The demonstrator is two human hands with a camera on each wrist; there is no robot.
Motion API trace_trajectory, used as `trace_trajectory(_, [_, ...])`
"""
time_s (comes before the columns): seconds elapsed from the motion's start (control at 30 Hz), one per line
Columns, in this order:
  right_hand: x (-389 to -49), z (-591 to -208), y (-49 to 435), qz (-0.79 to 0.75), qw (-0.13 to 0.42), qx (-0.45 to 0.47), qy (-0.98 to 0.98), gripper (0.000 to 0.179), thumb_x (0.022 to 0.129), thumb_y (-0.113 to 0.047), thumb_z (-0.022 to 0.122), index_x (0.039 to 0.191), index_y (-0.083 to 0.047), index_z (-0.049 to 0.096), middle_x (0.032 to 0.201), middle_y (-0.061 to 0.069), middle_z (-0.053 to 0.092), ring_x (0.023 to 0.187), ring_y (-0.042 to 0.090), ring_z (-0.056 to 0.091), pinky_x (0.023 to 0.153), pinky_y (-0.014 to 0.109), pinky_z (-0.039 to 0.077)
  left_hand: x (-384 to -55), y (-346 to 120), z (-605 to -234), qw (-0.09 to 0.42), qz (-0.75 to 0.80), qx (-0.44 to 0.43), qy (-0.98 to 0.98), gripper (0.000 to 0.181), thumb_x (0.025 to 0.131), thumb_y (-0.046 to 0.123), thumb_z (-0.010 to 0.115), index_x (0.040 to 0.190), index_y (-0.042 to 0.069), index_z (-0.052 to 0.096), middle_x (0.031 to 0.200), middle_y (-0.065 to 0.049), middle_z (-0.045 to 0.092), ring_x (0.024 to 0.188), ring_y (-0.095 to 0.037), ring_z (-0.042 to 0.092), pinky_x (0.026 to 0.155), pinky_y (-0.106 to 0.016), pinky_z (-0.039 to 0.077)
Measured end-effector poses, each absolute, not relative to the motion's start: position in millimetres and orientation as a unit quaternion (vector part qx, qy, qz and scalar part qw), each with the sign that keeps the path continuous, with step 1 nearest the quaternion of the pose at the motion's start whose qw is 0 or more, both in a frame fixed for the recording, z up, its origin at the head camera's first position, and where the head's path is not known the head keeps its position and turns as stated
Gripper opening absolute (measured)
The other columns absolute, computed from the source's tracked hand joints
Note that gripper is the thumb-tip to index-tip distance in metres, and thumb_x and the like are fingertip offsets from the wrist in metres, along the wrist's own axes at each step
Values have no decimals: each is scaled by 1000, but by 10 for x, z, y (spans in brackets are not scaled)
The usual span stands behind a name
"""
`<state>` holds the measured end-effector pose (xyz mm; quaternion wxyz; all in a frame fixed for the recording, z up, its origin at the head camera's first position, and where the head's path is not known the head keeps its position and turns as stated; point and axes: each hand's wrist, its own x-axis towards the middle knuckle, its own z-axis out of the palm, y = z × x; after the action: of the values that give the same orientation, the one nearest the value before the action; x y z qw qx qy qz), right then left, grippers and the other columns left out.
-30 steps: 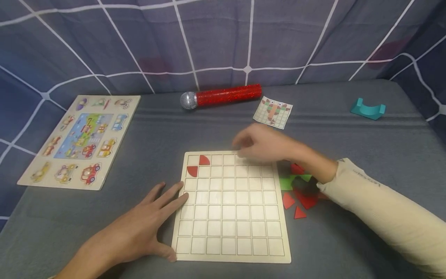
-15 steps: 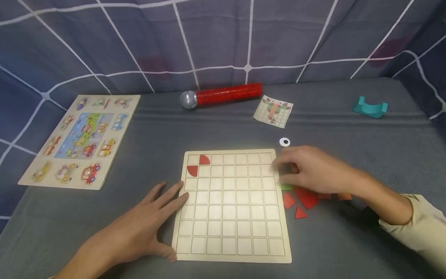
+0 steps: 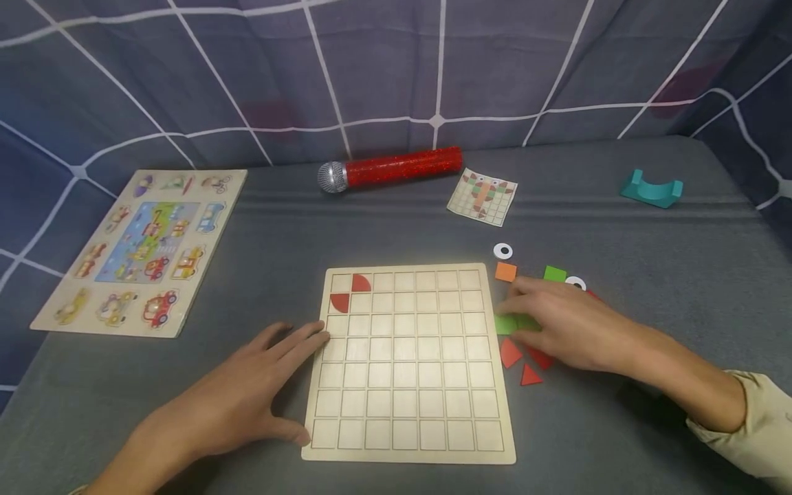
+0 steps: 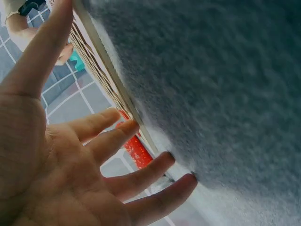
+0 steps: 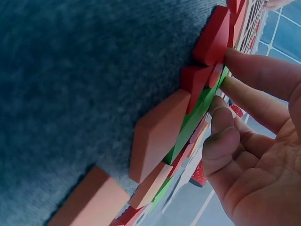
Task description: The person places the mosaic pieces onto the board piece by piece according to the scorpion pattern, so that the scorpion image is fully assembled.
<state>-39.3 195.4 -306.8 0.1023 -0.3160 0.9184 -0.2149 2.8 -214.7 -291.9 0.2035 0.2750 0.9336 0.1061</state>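
A pale wooden grid board (image 3: 405,378) lies in front of me in the head view. Two red quarter-circle pieces (image 3: 361,282) sit in cells at its upper left. My left hand (image 3: 232,392) rests along the board's left edge, fingers spread and fairly straight, holding nothing. At the board's right side, my right hand (image 3: 569,323) reaches into loose pieces, thumb and forefinger apart around green squares (image 3: 506,324). In the right wrist view its fingertips touch or nearly touch a green piece (image 5: 197,110) and a red piece (image 5: 214,37). The palm hides several pieces in the head view.
A patterned card (image 3: 482,198) lies behind the board, near a red microphone (image 3: 402,167). An orange square (image 3: 505,271), eye discs (image 3: 503,251) and a red triangle (image 3: 530,375) surround the right hand. A vehicle puzzle (image 3: 142,254) lies left, a teal holder (image 3: 652,190) far right.
My right hand has left the board's far edge and moved right and nearer, down to the loose pieces. An eye disc and an orange square now show. My left hand stays put.
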Motion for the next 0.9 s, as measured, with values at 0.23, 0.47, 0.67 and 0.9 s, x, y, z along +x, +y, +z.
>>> trace_trajectory(0.23, [-388, -3074, 1935, -213, 102, -313, 920, 30, 78, -10, 82, 105, -22, 75, 96, -13, 54, 81, 6, 50, 69, 30, 46, 21, -2152, -2920, 173, 103, 286, 937, 110, 58, 75, 75, 146, 18, 45, 156, 1, 33, 133, -44, 35, 97, -65, 39])
trace_trajectory(0.47, [-395, -3090, 1945, -215, 94, -317, 919, 30, 78, -10, 82, 106, -18, 75, 96, -13, 55, 82, 6, 51, 70, 30, 47, -7, -2140, -2915, 202, 108, 270, 935, 109, 57, 75, 76, 146, 22, 44, 160, 5, 25, 137, -43, 30, 99, -68, 34])
trace_trajectory(0.67, [-406, -3095, 1959, -210, 81, -322, 919, 28, 77, -9, 82, 102, -18, 76, 96, -12, 57, 81, 6, 52, 70, 30, 48, -39, -2113, -2918, 234, 127, 245, 932, 111, 53, 71, 81, 145, 21, 42, 161, 4, 23, 144, -42, 18, 103, -75, 20])
trace_trajectory(0.9, [-409, -3091, 1946, -196, 78, -323, 922, 26, 77, -8, 80, 100, -19, 75, 94, -13, 58, 80, 6, 53, 69, 32, 49, -35, -2089, -2911, 248, 128, 236, 931, 109, 53, 69, 82, 142, 21, 45, 162, 1, 22, 145, -43, 17, 102, -76, 19])
